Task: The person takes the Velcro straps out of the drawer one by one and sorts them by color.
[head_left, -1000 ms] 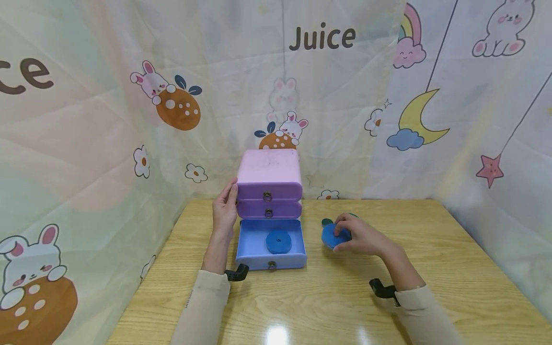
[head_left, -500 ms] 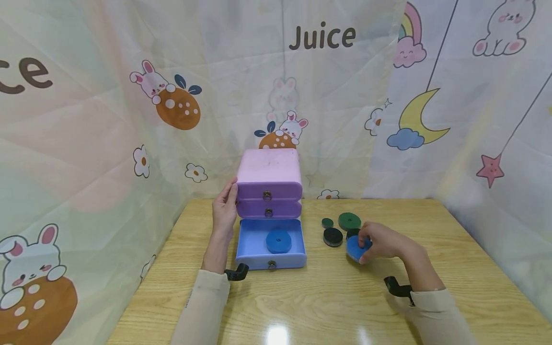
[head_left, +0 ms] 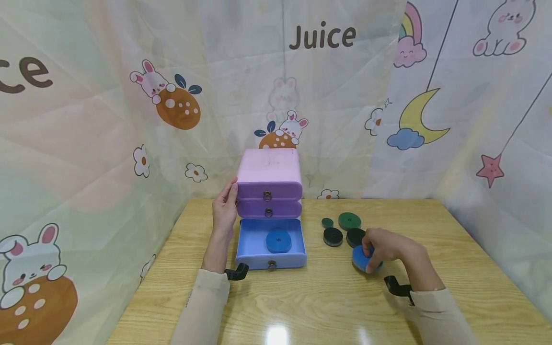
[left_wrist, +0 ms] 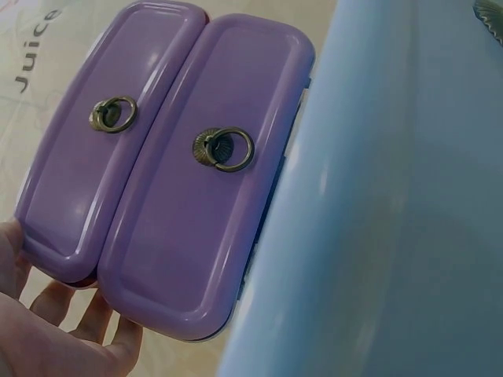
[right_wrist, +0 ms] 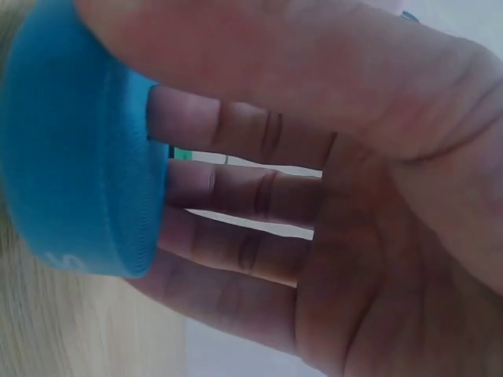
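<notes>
My right hand (head_left: 389, 245) pinches a blue roll of tape (head_left: 361, 259) by its edges, low over the table on the right. In the right wrist view, the thumb and fingers are on either side of the blue roll (right_wrist: 75, 149). My left hand (head_left: 224, 206) rests against the left side of a small drawer cabinet (head_left: 270, 166) with a pink top. The left wrist view shows its fingers (left_wrist: 93, 316) at the ends of two closed purple drawers (left_wrist: 200, 173). Below them the blue drawer (head_left: 271, 261) is pulled out, with another blue roll (head_left: 278, 241) lying flat inside.
Beyond the right hand lie a small green roll (head_left: 327, 223), a larger green roll (head_left: 350, 221), a black roll (head_left: 333, 236) and a second, partly hidden black roll (head_left: 355, 237). A printed cloth (head_left: 336, 120) hangs behind the wooden table (head_left: 302, 306).
The right hand has carried the blue roll rightward and toward the front, uncovering the black and green rolls. My left hand and the drawer cabinet stay in place.
</notes>
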The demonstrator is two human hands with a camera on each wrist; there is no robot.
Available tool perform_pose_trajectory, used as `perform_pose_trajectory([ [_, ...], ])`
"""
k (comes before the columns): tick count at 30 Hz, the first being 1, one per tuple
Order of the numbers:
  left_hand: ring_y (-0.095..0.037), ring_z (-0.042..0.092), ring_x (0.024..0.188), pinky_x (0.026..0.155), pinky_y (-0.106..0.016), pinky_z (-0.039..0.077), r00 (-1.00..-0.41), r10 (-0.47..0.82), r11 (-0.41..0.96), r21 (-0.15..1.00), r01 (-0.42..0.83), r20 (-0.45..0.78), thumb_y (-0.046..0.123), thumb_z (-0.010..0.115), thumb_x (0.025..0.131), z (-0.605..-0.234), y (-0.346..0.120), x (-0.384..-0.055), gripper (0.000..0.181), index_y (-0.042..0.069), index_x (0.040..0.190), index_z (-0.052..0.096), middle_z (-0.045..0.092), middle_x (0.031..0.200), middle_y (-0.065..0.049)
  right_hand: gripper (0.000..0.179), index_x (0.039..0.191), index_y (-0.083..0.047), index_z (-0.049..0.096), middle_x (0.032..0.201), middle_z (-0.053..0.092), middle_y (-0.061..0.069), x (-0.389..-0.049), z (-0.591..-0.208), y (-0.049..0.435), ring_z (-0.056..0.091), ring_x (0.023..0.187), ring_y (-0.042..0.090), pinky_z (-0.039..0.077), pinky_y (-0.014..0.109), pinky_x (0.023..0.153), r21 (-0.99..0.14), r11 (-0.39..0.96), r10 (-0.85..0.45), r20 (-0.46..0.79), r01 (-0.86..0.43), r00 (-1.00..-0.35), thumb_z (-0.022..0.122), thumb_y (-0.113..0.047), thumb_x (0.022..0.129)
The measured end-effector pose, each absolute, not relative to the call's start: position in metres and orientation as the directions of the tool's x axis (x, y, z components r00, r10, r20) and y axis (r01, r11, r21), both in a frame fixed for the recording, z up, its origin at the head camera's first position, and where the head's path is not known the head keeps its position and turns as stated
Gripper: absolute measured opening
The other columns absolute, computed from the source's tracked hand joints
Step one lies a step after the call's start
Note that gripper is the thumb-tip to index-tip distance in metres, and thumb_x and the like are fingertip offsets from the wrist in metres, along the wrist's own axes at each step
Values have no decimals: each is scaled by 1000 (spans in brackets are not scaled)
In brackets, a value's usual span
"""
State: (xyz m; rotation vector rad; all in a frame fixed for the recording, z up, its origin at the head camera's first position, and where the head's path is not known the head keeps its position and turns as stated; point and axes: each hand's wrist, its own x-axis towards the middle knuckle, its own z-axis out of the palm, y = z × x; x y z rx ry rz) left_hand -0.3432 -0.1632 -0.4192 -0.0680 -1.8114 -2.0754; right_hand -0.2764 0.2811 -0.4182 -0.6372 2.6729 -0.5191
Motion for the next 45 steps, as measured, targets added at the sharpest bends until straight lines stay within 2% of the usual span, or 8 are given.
perform_pose_trajectory([
  [8,-12,56,139,118,-38,46,-924,-251,-94,942,321,289,52,64,100,-417,-162,-343,46,33,142,65,60,151,8,33,76,-10,66,74,57,-2,-277,-420,280,47,65,13,41,27,58,-428,830,-492,-260,-358,-831,98,-16,70],
  [15,-13,57,138,119,-38,45,-923,-253,-98,942,321,289,51,63,101,-418,-163,-343,45,33,142,65,60,150,7,31,75,-10,66,70,56,-3,-277,-424,277,47,62,12,42,27,57,-422,852,-452,-296,-310,-841,97,-11,70],
  [20,-13,57,138,119,-38,45,-926,-251,-104,943,317,284,50,63,101,-418,-163,-344,45,32,142,65,61,150,7,34,74,-7,63,65,48,-4,-278,-426,275,42,60,12,38,26,57,-404,860,-441,-286,-310,-851,97,-10,70],
  [28,-12,56,139,119,-39,45,-926,-248,-85,946,314,285,54,63,100,-418,-163,-343,47,34,142,64,59,151,8,45,87,-7,57,80,51,2,-279,-425,276,45,70,18,37,31,61,-333,905,-365,-293,-264,-884,98,-14,69],
  [38,-13,56,140,118,-38,45,-920,-255,-79,942,326,297,53,63,100,-419,-163,-342,49,32,144,64,60,151,7,46,89,-5,55,79,48,3,-277,-423,277,44,71,19,35,33,62,-325,909,-356,-277,-262,-893,97,-13,71],
  [45,-13,57,138,118,-38,46,-921,-258,-83,943,323,293,53,63,100,-419,-163,-342,47,33,142,65,61,150,6,48,92,-8,56,83,52,2,-277,-420,275,48,73,20,37,34,62,-270,928,-325,-247,-258,-913,96,-27,74],
])
